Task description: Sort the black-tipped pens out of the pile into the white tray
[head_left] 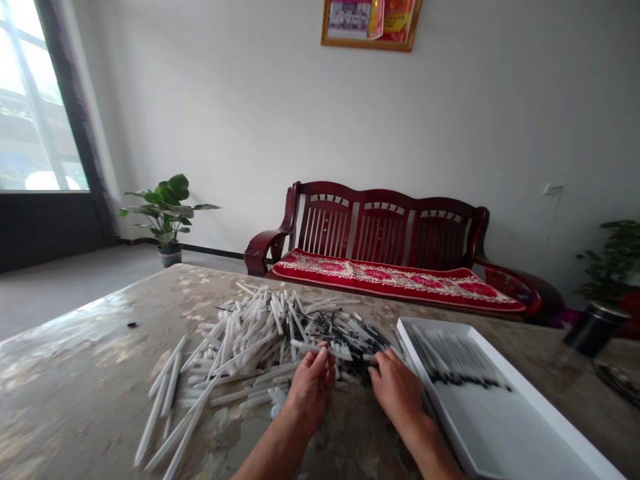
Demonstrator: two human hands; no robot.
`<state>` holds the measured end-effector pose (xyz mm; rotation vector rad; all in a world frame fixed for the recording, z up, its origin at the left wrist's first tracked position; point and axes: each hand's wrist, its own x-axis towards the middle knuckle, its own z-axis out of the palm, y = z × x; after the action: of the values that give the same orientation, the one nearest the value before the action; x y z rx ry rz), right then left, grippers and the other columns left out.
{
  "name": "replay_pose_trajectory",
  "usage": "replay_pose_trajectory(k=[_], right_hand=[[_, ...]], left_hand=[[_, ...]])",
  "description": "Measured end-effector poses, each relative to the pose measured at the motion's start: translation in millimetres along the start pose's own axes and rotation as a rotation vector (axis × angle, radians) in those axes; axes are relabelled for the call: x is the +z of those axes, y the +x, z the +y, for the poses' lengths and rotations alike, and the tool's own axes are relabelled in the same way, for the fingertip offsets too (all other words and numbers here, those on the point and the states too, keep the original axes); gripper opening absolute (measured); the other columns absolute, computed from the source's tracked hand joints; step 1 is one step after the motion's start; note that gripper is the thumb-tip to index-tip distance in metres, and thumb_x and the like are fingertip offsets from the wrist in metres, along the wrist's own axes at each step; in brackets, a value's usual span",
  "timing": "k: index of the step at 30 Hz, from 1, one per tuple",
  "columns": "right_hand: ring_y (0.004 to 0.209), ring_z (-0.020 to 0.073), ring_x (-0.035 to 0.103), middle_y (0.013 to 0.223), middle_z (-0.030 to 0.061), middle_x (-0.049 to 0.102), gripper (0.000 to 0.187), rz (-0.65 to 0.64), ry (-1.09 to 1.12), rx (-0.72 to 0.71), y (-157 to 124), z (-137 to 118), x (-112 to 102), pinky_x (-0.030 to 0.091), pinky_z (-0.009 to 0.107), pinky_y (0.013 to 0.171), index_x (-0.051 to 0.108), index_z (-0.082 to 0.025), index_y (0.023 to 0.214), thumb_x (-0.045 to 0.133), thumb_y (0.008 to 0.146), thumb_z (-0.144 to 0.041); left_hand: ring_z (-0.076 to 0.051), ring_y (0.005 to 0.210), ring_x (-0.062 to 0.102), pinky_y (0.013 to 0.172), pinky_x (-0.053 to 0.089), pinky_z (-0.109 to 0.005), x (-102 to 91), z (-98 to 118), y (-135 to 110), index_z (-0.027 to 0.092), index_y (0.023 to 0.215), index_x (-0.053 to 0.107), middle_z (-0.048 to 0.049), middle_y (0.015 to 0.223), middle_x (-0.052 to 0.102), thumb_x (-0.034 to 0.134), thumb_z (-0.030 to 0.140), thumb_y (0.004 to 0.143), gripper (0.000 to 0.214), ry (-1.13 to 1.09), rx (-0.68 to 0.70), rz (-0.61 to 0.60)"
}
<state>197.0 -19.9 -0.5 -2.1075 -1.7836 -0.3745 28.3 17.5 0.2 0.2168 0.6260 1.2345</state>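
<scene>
My left hand (315,381) is closed in a pinch around a whitish, pen-like tube (305,346), which lies roughly level and points left. Just to its right is my right hand (395,385), fingers curled together at the edge of some small dark pieces; what they grip is hidden. Beyond both hands spreads a large loose pile of white tubes (250,333), with thinner black-and-clear pieces (350,327) heaped on its right side. A shallow white box (500,427) stands beside my right hand, holding a row of clear sticks with black ends (460,353).
The patterned tabletop (65,400) carries a few stray tubes (160,407) at the left and a small dark bit (132,325). A black cylinder (595,330) stands at the far right. Behind the table are a wooden bench (375,223) and a potted plant (170,210).
</scene>
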Motion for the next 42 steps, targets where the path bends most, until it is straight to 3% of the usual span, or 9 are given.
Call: replay_pose_trajectory(k=[10, 29, 42], right_hand=[[0.078, 0.0153, 0.065, 0.088, -0.0001, 0.066, 0.010, 0.121, 0.187, -0.177, -1.5, -20.3, -20.1, 0.039, 0.025, 0.063, 0.065, -0.026, 0.086, 0.057, 0.089, -0.020], [0.078, 0.0163, 0.065, 0.087, 0.0016, 0.065, 0.010, 0.121, 0.126, -0.209, -5.0, -22.9, -20.7, 0.038, 0.025, 0.063, 0.064, -0.024, 0.085, 0.057, 0.090, -0.019], [0.082, 0.0174, 0.063, 0.089, 0.0019, 0.063, 0.013, 0.087, 0.027, -0.257, -8.5, -26.2, -22.2, 0.039, 0.027, 0.066, 0.061, -0.023, 0.083, 0.060, 0.085, -0.010]], left_hand=[[-0.008, 0.058, 0.064, 0.059, 0.055, -0.017, 0.6, -6.7, -3.9, 0.014, 0.081, 0.064, 0.0010, 0.069, 0.066, 0.079, 0.009, 0.070, 0.019, 0.094, 0.099, 0.011], [-0.011, 0.061, 0.062, 0.063, 0.051, -0.023, -4.0, -9.6, -0.1, 0.015, 0.080, 0.066, 0.0008, 0.069, 0.067, 0.090, 0.032, 0.049, 0.043, 0.195, 0.194, -0.031], [-0.011, 0.058, 0.059, 0.059, 0.049, -0.023, -6.1, -14.1, 1.1, 0.015, 0.079, 0.065, 0.0018, 0.067, 0.065, 0.086, 0.041, 0.053, 0.042, 0.356, 0.284, -0.089]])
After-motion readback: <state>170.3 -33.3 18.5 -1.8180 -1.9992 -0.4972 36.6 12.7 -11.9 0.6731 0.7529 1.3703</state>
